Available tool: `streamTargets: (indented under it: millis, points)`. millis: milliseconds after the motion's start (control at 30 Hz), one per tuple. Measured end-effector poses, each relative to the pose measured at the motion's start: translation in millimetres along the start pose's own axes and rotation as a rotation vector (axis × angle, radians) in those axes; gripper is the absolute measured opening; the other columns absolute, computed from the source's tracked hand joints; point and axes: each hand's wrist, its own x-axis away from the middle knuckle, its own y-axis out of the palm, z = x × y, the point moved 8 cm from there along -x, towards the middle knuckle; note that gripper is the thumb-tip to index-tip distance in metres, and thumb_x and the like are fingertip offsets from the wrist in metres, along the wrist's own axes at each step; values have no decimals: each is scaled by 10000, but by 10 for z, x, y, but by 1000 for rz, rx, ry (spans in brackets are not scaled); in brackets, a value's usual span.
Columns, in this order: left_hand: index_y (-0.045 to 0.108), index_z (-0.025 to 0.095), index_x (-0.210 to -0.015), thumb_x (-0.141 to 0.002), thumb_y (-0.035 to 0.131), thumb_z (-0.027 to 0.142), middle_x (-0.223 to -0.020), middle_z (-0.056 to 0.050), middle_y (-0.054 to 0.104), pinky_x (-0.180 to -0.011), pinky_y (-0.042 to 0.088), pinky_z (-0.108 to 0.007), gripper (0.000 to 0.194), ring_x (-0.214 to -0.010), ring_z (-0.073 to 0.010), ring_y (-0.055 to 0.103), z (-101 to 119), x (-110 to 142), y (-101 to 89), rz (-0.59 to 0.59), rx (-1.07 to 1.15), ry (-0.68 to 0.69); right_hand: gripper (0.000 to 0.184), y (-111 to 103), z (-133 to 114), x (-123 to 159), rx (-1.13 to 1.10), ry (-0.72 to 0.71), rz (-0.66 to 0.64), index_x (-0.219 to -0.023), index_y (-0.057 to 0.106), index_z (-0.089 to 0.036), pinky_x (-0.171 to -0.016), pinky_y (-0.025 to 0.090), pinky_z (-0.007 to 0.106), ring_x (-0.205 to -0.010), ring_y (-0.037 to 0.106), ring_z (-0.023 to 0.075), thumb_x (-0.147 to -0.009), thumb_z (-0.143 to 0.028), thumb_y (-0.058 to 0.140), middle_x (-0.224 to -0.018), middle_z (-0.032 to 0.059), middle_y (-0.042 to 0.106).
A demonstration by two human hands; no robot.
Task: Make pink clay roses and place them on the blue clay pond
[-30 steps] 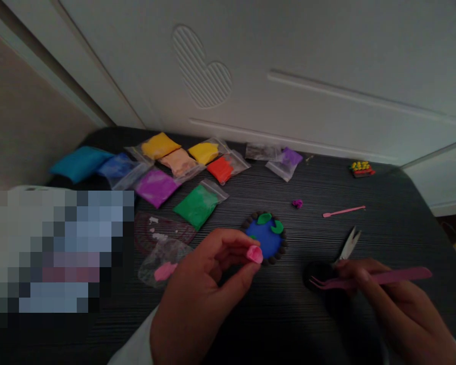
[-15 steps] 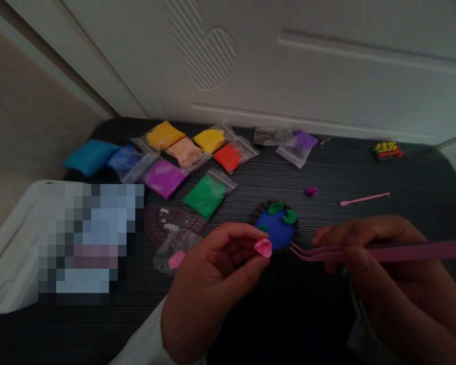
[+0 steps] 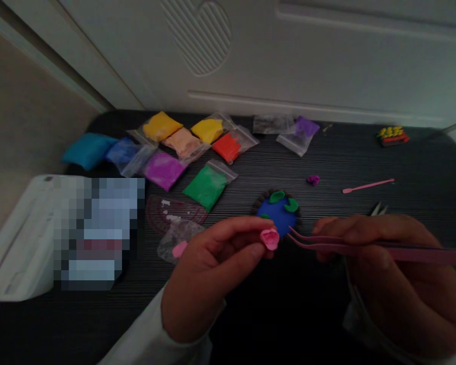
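Note:
My left hand (image 3: 209, 274) pinches a small pink clay flower (image 3: 269, 238) between thumb and forefinger, just in front of a blue clay disc (image 3: 279, 213) with green leaves and a dark beaded rim. My right hand (image 3: 387, 274) grips pink tweezers (image 3: 349, 246), whose tips point left and stop a short gap from the flower. Both hands hover above the dark table (image 3: 327, 162).
Several clear bags of coloured clay lie at the back left, among them a green bag (image 3: 207, 186) and a purple bag (image 3: 162, 170). A bag with pink clay (image 3: 178, 246) sits by my left hand. A pink stick tool (image 3: 367, 186), scissors' tips (image 3: 378, 208) and a small purple lump (image 3: 313, 179) lie right.
My right hand lifted the tweezers off the table and carried them left, up to the pink flower. My left hand kept the flower pinched and rose slightly.

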Motion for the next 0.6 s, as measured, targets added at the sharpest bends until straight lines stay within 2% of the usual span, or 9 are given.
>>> streamTargets:
  millis: [133, 333, 467, 600]
  points:
    - [650, 189, -846, -715, 563, 88, -721, 12, 658, -629, 459, -118, 187, -648, -48, 587, -67, -19, 43, -56, 159, -59, 102, -18, 26, -18, -25, 10, 37, -851, 536, -209, -701, 446, 324, -690, 548, 155, -770, -160, 499, -697, 7, 564]
    - [626, 166, -794, -690, 585, 90, -752, -3, 650, -579, 488, -150, 135, -621, -72, 601, -118, -25, 114, -149, 373, -132, 77, -67, 55, -51, -142, 34, 107, -830, 502, -194, -650, 439, 342, -619, 516, 144, -788, -154, 452, -672, 9, 531]
    - [591, 149, -761, -686, 587, 86, -742, -3, 628, -571, 489, -152, 98, -622, -72, 597, -146, -14, 154, -211, 418, -147, 84, -32, 47, -61, -180, 39, 58, -860, 488, -196, -627, 426, 362, -617, 518, 154, -807, -182, 424, -734, 28, 531]
    - [579, 146, -778, -694, 579, 88, -743, 1, 619, -583, 493, -151, 102, -654, -73, 597, -170, -25, 158, -206, 455, -155, 88, -2, 33, -41, -189, 46, -2, -869, 487, -199, -612, 411, 362, -676, 524, 180, -809, -194, 421, -782, 51, 533]
